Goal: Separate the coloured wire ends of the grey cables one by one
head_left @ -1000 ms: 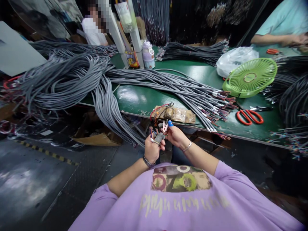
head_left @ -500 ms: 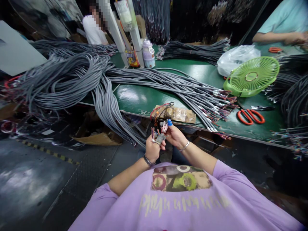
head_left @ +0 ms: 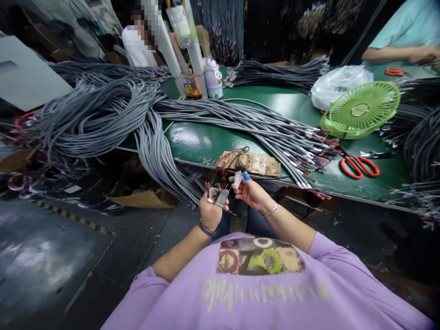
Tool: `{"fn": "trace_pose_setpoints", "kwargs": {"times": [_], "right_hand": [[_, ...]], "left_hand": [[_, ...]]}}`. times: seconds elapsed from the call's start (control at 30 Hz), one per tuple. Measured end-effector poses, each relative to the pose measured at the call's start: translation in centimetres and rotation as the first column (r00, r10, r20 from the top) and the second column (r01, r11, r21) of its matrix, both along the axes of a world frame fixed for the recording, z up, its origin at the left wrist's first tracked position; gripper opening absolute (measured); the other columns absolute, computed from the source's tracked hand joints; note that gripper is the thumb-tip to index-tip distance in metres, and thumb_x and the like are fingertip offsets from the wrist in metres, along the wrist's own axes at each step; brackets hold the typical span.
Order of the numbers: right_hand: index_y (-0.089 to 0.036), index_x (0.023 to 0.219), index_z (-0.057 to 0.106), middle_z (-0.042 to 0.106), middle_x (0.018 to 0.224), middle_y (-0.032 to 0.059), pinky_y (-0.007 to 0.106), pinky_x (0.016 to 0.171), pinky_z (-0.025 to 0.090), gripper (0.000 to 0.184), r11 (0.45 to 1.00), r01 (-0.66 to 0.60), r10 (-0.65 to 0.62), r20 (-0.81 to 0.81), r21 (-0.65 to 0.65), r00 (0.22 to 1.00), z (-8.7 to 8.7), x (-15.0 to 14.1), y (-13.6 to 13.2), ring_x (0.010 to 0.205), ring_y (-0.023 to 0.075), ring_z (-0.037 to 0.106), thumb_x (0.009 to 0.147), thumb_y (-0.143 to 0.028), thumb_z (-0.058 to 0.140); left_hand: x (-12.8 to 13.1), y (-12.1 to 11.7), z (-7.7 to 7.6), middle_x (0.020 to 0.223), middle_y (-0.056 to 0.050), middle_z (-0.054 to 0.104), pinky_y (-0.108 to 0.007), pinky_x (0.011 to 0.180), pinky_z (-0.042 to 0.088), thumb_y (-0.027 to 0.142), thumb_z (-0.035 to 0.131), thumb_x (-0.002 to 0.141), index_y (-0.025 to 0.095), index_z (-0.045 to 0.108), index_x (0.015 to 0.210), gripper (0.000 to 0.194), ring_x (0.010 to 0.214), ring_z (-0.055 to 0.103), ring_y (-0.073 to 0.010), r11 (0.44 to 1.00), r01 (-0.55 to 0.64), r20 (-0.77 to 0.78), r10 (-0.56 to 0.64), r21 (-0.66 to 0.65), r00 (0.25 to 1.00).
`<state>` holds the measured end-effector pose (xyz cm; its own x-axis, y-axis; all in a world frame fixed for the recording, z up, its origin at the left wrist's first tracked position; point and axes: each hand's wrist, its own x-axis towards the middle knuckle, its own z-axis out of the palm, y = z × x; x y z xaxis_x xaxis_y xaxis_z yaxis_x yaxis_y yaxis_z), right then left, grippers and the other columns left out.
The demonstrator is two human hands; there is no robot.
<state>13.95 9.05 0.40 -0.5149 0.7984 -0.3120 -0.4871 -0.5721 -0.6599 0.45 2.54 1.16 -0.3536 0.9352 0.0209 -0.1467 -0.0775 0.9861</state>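
Observation:
My left hand [head_left: 211, 214] is closed around a small bunch of stripped cable ends [head_left: 220, 187] with thin coloured wires fanning out at the top. A grey wrap covers its thumb. Just to the right, apart from the wires, is my right hand [head_left: 255, 196], with a blue cover [head_left: 246, 176] on one fingertip and a pale, blurred covering [head_left: 237, 179] at another finger. Its fingers are curled together; anything held between them is too small to make out. Beyond both hands, at the bench edge, lies a taped wooden board [head_left: 264, 164] with a small device and red and black leads.
Grey cables [head_left: 220, 114] lie across the green bench [head_left: 185, 137], with a large coil [head_left: 103, 119] at the left. Orange-handled scissors [head_left: 359, 167], a green fan [head_left: 364, 110] and a plastic bag [head_left: 338, 85] are on the right. Two people sit across the bench.
My hands have moved apart: the left went slightly left and down with the wires, the right slightly right. The wires now fan out more openly to view.

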Motion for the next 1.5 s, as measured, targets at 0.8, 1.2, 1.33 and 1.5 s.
{"fn": "trace_pose_setpoints", "kwargs": {"times": [0.8,1.2,1.33,1.5], "right_hand": [[-0.017,0.078,0.064,0.064,0.068,-0.0011,0.021,0.057,0.044,0.035,0.972,0.22,-0.226,-0.074,-0.078,0.971,-0.7,-1.8,0.6,0.06,0.0082,0.054,0.075,-0.052,0.065],[-0.018,0.079,0.06,0.063,0.073,0.0026,0.022,0.055,0.046,0.048,0.981,0.087,-0.105,-0.1,-0.175,0.989,-2.2,0.2,-0.9,0.06,0.0105,0.056,0.081,-0.064,0.046],[-0.017,0.077,0.062,0.063,0.073,0.0025,0.021,0.055,0.046,0.039,0.978,0.093,-0.105,-0.055,-0.185,0.993,-2.9,1.3,-1.5,0.06,0.0096,0.056,0.081,-0.055,0.055],[-0.016,0.081,0.066,0.062,0.071,0.0014,0.02,0.054,0.045,0.028,0.981,0.138,-0.137,0.016,-0.136,0.99,-3.2,2.6,-2.1,0.059,0.009,0.055,0.08,-0.044,0.06]], "left_hand": [[0.7,0.9,-1.1,0.055,0.003,0.061,-0.019,0.042,0.042,0.03,0.072,0.065,0.019,0.062,0.076,0.018,0.043,0.053,-0.009,1.0,-0.001,-0.219,-0.003,-0.019,0.976],[-0.1,-0.1,-1.6,0.051,0.004,0.057,-0.017,0.035,0.034,0.044,0.071,0.067,0.016,0.057,0.074,0.032,0.034,0.047,-0.0061,0.996,0.051,-0.039,-0.055,-0.075,0.998],[-0.9,-0.1,-2.0,0.061,-0.004,0.065,-0.019,0.04,0.036,0.056,0.058,0.074,0.014,0.061,0.078,0.043,0.046,0.058,-0.0102,0.984,0.156,0.11,-0.146,-0.088,0.983],[-1.4,0.0,-0.8,0.097,-0.012,0.07,-0.024,0.067,0.048,0.053,0.055,0.078,0.016,0.064,0.092,0.041,0.091,0.066,-0.0191,0.988,0.151,0.126,-0.147,-0.023,0.981]]}}
